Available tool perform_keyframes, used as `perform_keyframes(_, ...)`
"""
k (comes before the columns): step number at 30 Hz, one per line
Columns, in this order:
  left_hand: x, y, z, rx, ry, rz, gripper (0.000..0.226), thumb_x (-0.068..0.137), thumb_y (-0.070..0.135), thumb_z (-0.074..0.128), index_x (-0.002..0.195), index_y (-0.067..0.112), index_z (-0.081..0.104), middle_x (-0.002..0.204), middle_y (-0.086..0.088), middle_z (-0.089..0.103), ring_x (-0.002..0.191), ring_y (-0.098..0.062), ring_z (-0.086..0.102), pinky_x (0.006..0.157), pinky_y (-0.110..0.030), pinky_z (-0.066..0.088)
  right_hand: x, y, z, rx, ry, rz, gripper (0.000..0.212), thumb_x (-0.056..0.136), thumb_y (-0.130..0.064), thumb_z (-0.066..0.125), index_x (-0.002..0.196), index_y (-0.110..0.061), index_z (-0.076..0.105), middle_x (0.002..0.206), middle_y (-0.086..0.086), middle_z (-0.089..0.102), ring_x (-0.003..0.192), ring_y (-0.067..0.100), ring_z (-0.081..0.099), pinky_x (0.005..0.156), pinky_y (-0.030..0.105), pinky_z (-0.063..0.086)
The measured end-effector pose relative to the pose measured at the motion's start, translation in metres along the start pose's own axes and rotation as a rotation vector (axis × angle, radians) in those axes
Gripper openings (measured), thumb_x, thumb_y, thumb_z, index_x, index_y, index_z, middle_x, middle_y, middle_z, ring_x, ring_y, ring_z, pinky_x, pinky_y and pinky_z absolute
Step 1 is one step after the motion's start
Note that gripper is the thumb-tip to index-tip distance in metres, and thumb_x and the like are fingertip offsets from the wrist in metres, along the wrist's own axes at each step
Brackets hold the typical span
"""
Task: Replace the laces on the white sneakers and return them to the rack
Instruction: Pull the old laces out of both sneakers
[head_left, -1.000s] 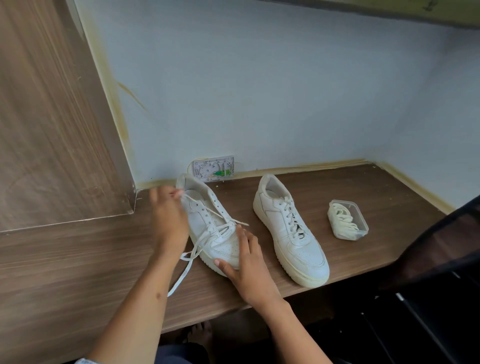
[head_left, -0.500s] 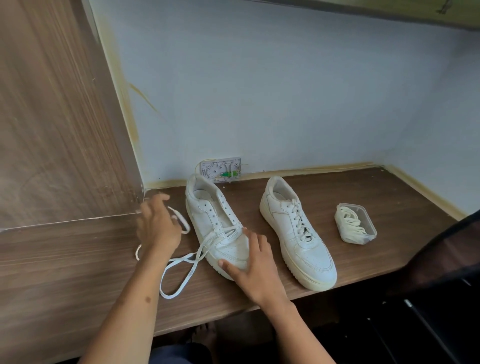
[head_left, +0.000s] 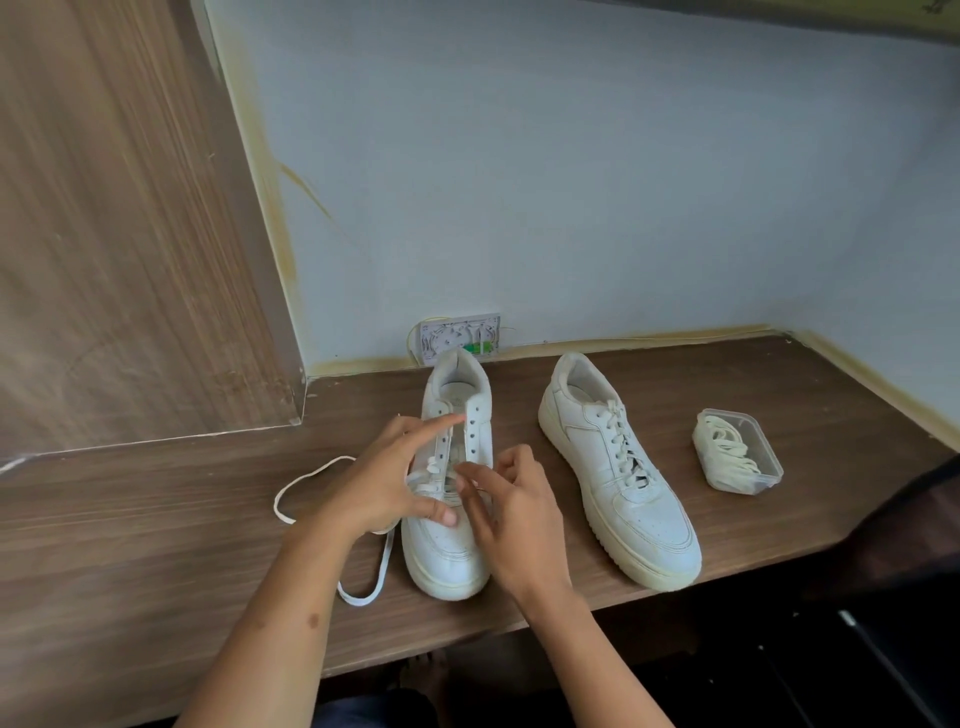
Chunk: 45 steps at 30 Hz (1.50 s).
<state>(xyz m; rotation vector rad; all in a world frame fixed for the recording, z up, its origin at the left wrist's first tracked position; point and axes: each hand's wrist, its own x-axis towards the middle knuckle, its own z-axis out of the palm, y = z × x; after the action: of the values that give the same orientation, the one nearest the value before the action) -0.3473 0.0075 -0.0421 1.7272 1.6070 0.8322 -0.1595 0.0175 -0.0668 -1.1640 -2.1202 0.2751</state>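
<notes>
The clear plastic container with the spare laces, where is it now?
In the head view the clear plastic container sits on the wooden desk at the far right, just right of the laced sneaker, apart from both hands.

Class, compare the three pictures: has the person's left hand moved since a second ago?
Yes. The left hand has come back right from the loose lace side, onto the left sneaker's lacing; that sneaker stays below the wall socket.

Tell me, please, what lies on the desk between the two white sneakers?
Nothing: in the head view, bare wooden desk separates the partly unlaced sneaker from the fully laced sneaker.
</notes>
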Motion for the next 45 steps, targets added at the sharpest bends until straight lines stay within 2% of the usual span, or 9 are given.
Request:
perform_keyframes(5, 0.001, 0.000, 0.005, 0.019, 0.016, 0.021, 0.106, 0.047, 0.040, 0.095, 0.134, 0.060, 0.038, 0.129, 0.023, 0.035, 0.124, 0.000, 0.042, 0.108, -0.031, 0.039, 0.007, -0.002, 0.010, -0.046, -0.011, 0.022, 0.017, 0.092, -0.041, 0.061, 0.103, -0.031, 0.070, 0.103, -0.006, 0.045, 0.089, 0.015, 0.044, 0.077, 0.034, 0.046)
perform_keyframes(9, 0.003, 0.003, 0.004, 0.039, 0.014, 0.009, 0.105, 0.044, 0.042, 0.095, 0.130, 0.061, 0.038, 0.129, 0.019, 0.035, 0.122, -0.005, 0.043, 0.105, -0.037, 0.042, 0.010, 0.000, 0.008, 0.418, 0.005, 0.256, 0.007, 0.089, -0.021, 0.068, 0.086, -0.027, 0.071, 0.107, -0.011, 0.043, 0.105, 0.011, 0.045, 0.091, 0.031, 0.046)
perform_keyframes(13, 0.004, 0.008, 0.004, 0.043, -0.016, 0.022, 0.103, 0.047, 0.038, 0.095, 0.130, 0.059, 0.038, 0.131, 0.019, 0.034, 0.115, -0.010, 0.046, 0.095, -0.027, 0.042, 0.007, -0.006, -0.006, 0.976, 0.204, 0.662, 0.019, 0.090, -0.005, 0.060, 0.074, -0.012, 0.066, 0.106, 0.001, 0.046, 0.101, 0.015, 0.054, 0.084, 0.025, 0.046)
perform_keyframes(19, 0.007, 0.007, 0.010, 0.028, -0.011, 0.078, 0.103, 0.047, 0.041, 0.094, 0.129, 0.063, 0.036, 0.133, 0.022, 0.038, 0.117, -0.005, 0.047, 0.102, -0.028, 0.043, 0.005, -0.002, -0.007, 0.226, 0.192, 0.155, 0.021, 0.092, -0.040, 0.053, 0.108, -0.031, 0.063, 0.123, -0.009, 0.040, 0.108, 0.014, 0.045, 0.090, 0.033, 0.041)
perform_keyframes(23, 0.007, 0.006, 0.010, 0.018, -0.012, 0.087, 0.102, 0.050, 0.034, 0.094, 0.126, 0.069, 0.035, 0.131, 0.028, 0.037, 0.115, 0.008, 0.042, 0.098, -0.018, 0.040, 0.005, 0.000, 0.004, -0.231, 0.081, 0.061, 0.016, 0.086, -0.037, 0.065, 0.102, -0.035, 0.068, 0.133, 0.004, 0.046, 0.109, 0.025, 0.038, 0.083, 0.041, 0.043)
perform_keyframes(29, 0.011, 0.003, 0.013, -0.018, -0.008, 0.099, 0.104, 0.049, 0.031, 0.095, 0.132, 0.061, 0.039, 0.132, 0.023, 0.042, 0.121, 0.008, 0.042, 0.103, -0.021, 0.039, 0.006, -0.001, 0.007, -0.162, 0.090, 0.048, 0.005, 0.088, -0.026, 0.063, 0.091, -0.027, 0.067, 0.130, -0.001, 0.048, 0.111, 0.023, 0.037, 0.086, 0.039, 0.041)
perform_keyframes(35, 0.012, 0.004, 0.011, -0.038, -0.018, 0.046, 0.107, 0.051, 0.027, 0.094, 0.132, 0.065, 0.035, 0.136, 0.028, 0.040, 0.125, -0.007, 0.046, 0.103, -0.030, 0.040, 0.012, 0.006, -0.016, 0.484, 0.422, 0.463, 0.012, 0.095, -0.031, 0.053, 0.090, -0.026, 0.063, 0.113, -0.011, 0.040, 0.110, 0.011, 0.034, 0.101, 0.045, 0.037)
perform_keyframes(38, 0.009, 0.009, 0.012, -0.048, -0.026, 0.031, 0.107, 0.058, 0.026, 0.092, 0.139, 0.059, 0.030, 0.139, 0.030, 0.036, 0.127, -0.007, 0.044, 0.105, -0.032, 0.039, 0.012, 0.012, -0.023, 0.511, 0.408, 0.526, 0.008, 0.096, -0.025, 0.055, 0.095, -0.030, 0.060, 0.112, -0.017, 0.039, 0.112, 0.013, 0.035, 0.104, 0.049, 0.035)
perform_keyframes(45, 0.007, 0.007, 0.020, 0.109, -0.067, 0.053, 0.119, 0.053, 0.063, 0.084, 0.144, 0.061, 0.008, 0.153, 0.027, 0.012, 0.145, -0.002, 0.010, 0.119, -0.042, 0.002, 0.012, 0.009, -0.020, 0.088, 0.123, 0.117, 0.021, 0.095, -0.046, 0.052, 0.108, -0.041, 0.067, 0.134, -0.006, 0.036, 0.118, 0.018, 0.028, 0.095, 0.040, 0.039)
